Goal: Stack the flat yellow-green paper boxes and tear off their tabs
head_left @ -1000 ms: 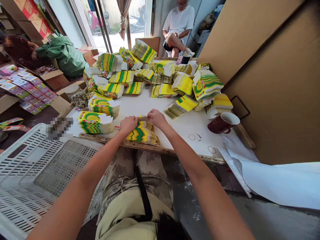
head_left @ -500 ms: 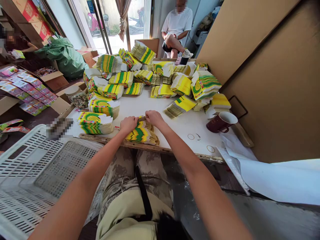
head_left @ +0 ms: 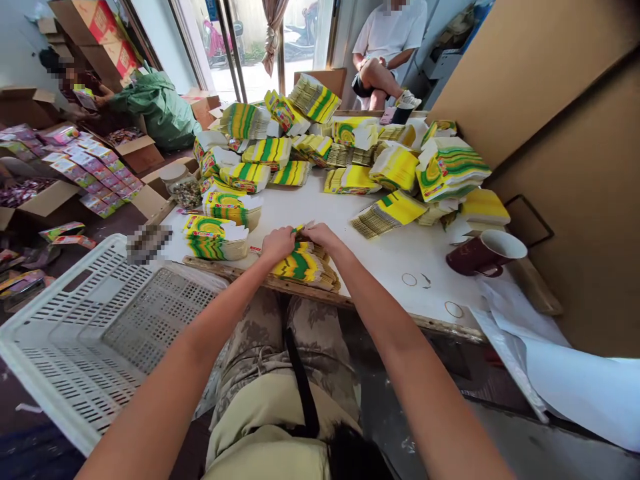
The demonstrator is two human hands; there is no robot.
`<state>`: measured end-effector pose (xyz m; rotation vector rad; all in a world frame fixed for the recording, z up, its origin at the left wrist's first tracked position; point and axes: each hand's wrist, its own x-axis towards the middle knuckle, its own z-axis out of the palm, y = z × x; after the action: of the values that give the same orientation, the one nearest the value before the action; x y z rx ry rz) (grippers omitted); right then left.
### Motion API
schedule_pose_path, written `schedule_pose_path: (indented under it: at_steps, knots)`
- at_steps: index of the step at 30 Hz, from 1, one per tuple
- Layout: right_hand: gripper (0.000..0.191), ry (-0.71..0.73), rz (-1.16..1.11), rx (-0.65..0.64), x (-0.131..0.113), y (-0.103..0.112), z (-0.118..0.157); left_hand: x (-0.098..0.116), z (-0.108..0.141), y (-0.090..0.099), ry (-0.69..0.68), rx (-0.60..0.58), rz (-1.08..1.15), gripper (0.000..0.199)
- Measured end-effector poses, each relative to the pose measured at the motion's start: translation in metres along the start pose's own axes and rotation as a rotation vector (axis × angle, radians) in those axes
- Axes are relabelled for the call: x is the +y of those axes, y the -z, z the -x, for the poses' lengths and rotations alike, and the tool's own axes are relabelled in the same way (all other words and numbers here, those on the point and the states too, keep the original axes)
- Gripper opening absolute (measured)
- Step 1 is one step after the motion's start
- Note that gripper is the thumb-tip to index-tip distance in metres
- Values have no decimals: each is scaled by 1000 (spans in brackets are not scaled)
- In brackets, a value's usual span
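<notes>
Just in front of me, at the table's near edge, lies a stack of flattened yellow-and-green cartons (head_left: 307, 265). My left hand (head_left: 278, 245) is closed at the far side of this stack, fingers curled round one end of a flat carton (head_left: 299, 229). Opposite it, my right hand (head_left: 323, 235) pinches the other end of that same carton. Only a narrow yellow-green strip of it shows between the hands; the fingertips are partly hidden. Left of my hands stands another carton bundle (head_left: 215, 239), with a further bundle (head_left: 233, 208) behind it.
More carton bundles (head_left: 395, 168) are heaped across the white table (head_left: 295, 207). A maroon mug (head_left: 473, 257) and rubber bands (head_left: 454, 309) lie to the right. A white plastic basket (head_left: 65, 320) sits at lower left, a glass jar (head_left: 183, 189) beyond. One person (head_left: 390, 33) sits opposite, another far left.
The whole view has swung left, so the scene sits further right. Both hands stay together over the stack, and a yellow-green strip of carton now shows more plainly between them.
</notes>
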<state>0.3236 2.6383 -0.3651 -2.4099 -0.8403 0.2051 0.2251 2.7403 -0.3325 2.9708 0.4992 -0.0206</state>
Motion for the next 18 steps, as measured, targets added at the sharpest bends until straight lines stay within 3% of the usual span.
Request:
schedule_pose_path:
  at_steps: [5,9,14,16,18]
  knots:
    - [26,-21,-96,-29,-1,-5,4,-1,0,-3,-4,13,9,37]
    - [23,-60,-7,-18,6,10,-2,0,0,-4,33,36,28,42]
    - [40,10,57,-40,16,34,0,0,-1,-3,75,20,76,55]
    - [37,48,36,-159,24,42,6,0,-2,-3,97,13,94,55]
    - [34,69,-45,-374,33,50,13,0,-3,-2,104,10,103,54]
